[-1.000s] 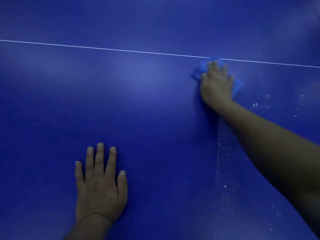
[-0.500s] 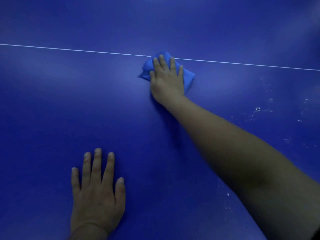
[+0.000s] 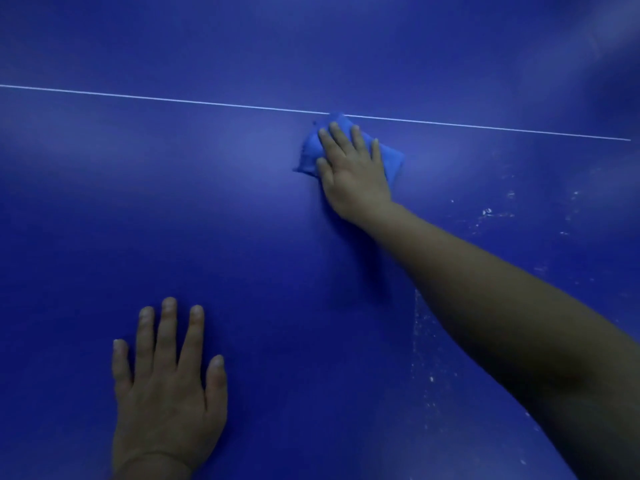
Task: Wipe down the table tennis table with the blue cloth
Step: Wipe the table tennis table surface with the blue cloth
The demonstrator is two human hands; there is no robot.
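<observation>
The right hand lies flat on a blue cloth, fingers straight and slightly spread, palm pressing the cloth down onto the table; nothing is curled around or pinched. The cloth is folded into a small bunched pad, a lighter blue than the surface beneath it. It shows past the fingertips at twelve o'clock, past the thumb side at nine o'clock, and as a corner past the little finger at three o'clock. Its far edge touches and just covers a thin white line that runs across the table from nine o'clock to three o'clock, dipping a little toward the right. The right forearm stretches bare from the hand toward five o'clock, where it leaves the view at the lower right corner, casting a soft shadow on the table beside it. From the right hand toward seven o'clock, well apart from the cloth, the left hand rests palm down on the bare table, fingers straight and spread, thumb out to the right, holding nothing. The table is deep blue and fills the whole view, with a paler sheen across its middle. White specks and smears dot the surface at three to four o'clock from the cloth, and a second trail of white flecks runs along the near side of the right forearm toward six o'clock.
</observation>
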